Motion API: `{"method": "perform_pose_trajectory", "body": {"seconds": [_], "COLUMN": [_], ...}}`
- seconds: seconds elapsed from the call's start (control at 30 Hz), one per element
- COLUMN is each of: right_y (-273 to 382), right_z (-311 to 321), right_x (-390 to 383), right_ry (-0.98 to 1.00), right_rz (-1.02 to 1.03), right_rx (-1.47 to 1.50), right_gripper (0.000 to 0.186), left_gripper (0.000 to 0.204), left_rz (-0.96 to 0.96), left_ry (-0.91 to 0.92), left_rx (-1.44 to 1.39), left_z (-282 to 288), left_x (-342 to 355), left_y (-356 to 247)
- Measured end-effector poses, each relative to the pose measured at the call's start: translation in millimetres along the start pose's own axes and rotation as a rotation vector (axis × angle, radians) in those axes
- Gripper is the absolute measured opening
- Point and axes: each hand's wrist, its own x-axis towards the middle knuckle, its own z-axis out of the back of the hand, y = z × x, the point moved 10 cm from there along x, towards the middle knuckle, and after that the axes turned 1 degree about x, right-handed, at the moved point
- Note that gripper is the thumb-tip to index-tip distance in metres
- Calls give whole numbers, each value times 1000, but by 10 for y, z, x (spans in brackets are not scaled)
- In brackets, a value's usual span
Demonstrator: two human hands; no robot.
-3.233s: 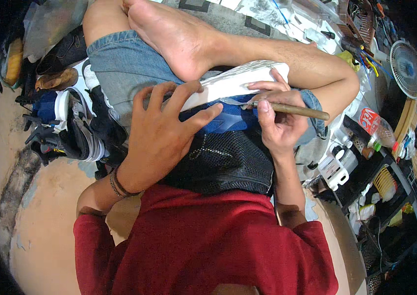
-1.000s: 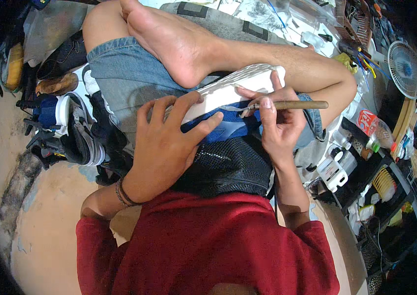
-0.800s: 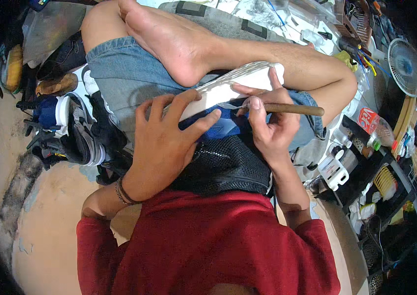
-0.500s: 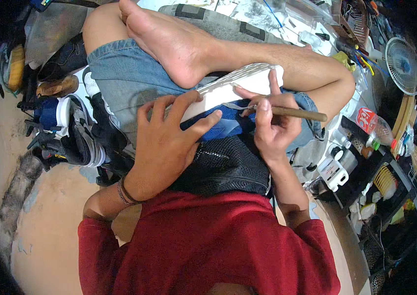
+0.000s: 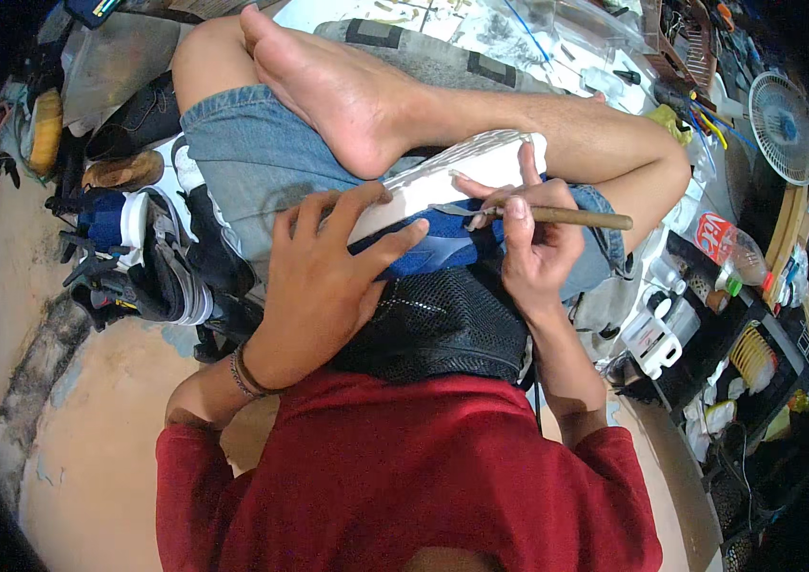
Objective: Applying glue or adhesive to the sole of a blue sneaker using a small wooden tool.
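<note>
Holding rnd wood-handled tool (image 5: 581,218), R hand (image 5: 543,250).

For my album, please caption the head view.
Left hand on a blue shoe with a white sole, right hand holding a slim brown-handled tool.

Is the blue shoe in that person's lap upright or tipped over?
Tipped on its side: the blue shoe has its white sole toward the bare foot and its upper toward the red shirt.

Left hand (image 5: 317,272) holds white-soled blue shoe (image 5: 441,238), mid-frame; right hand (image 5: 546,248) has wood-handled tool (image 5: 581,217) at sole edge. White grille (image 5: 785,128), upper right.
</note>
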Motion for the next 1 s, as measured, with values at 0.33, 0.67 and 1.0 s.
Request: {"method": "perform_pose_trajectory", "body": {"seconds": [0.33, 0.67, 1.0], "right_y": [12, 98, 69], "right_z": [-29, -94, -66], "right_x": [18, 48, 44], "right_ry": [-5, 29, 13], "right_rz": [-5, 51, -9], "right_rx": [-32, -166, -112], "right_gripper": [13, 13, 14], "left_gripper": [68, 68, 66], "left_rz": [22, 36, 18], "left_ry": [25, 22, 1], "left_rx": [-7, 2, -8], "left_z": [-6, -4, -3], "left_x": [6, 22, 15], "left_y": [-4, -9, -2]}}
